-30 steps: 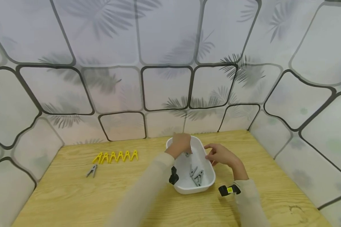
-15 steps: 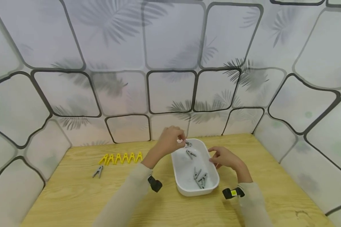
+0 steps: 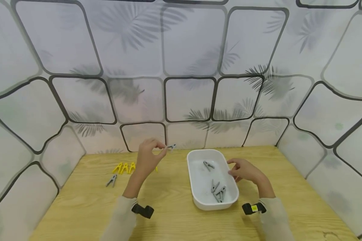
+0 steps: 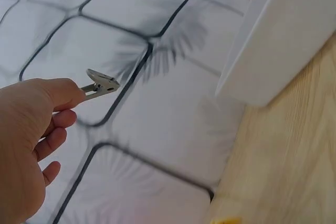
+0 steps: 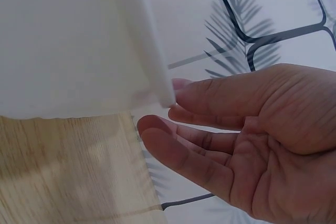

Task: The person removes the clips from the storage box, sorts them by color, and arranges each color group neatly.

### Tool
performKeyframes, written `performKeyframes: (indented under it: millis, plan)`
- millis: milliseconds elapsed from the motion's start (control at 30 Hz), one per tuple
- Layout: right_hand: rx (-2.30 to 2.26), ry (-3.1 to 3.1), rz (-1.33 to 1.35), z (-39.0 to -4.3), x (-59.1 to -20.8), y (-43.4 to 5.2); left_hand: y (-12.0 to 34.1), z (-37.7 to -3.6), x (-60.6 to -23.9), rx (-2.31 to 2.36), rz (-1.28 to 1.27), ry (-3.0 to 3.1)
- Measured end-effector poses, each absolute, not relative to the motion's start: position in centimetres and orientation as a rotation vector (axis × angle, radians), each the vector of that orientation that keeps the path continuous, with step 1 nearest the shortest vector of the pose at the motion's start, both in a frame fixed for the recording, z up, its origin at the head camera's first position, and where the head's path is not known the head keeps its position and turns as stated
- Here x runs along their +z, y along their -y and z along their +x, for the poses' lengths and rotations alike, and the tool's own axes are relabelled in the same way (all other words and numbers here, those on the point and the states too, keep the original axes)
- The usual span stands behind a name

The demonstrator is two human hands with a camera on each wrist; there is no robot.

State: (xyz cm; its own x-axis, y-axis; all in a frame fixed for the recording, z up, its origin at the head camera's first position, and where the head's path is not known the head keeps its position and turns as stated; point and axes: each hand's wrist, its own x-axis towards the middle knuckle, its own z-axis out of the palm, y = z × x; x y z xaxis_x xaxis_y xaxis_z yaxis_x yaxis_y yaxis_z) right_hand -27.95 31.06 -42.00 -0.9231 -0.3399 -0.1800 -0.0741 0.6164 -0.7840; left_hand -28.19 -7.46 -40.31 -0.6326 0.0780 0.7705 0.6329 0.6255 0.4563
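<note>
Thumb and index finger of my left hand (image 3: 147,156) pinch a grey clothespin (image 4: 103,83), held above the table to the left of the white plastic tub (image 3: 190,180). Its jaws point away from the hand, toward the right. In the tub lie several more grey clothespins; one clothespin (image 3: 208,165) is near the far end and the others are bunched near the front. At the tub's right side, my right hand (image 5: 252,135) touches the rim with its fingertips, the fingers loosely bent and not wrapped round it.
On the wooden table (image 3: 169,217), a row of yellow clothespins (image 3: 125,168) stands at the left, partly hidden behind my left hand. Just in front of it lies a single grey clothespin (image 3: 111,180). Patterned wall covering (image 3: 187,97) closes off the back and sides.
My left hand has come up out of the tub with a grey clothespin and moved left toward the yellow row. My right hand has stayed at the tub's rim.
</note>
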Motion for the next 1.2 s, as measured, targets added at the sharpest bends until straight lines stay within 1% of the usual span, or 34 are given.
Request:
performKeyframes:
  millis: [167,400,533,867,1200]
  plan:
    - [-1.194,-2.540,-0.359,-28.1,-41.8,-31.2,11.9,-27.0,-41.6,-1.027,-0.365,2.083]
    - [-1.195,-2.538,-0.374,-28.3,-41.6,-31.1,17.4,-25.2,-43.3,-1.044,-0.199,2.065]
    - [-1.182,-2.540,-0.384,-28.3,-41.5,-31.2,19.9,-24.1,-44.1,-1.047,-0.102,2.103]
    - [-1.197,-2.520,-0.371,-28.3,-41.7,-31.4,22.7,-22.2,-46.3,-0.822,0.003,2.372]
    - [-1.209,-2.517,-0.396,-28.1,-42.0,-31.3,23.3,-21.7,-47.4,-0.784,0.035,2.529]
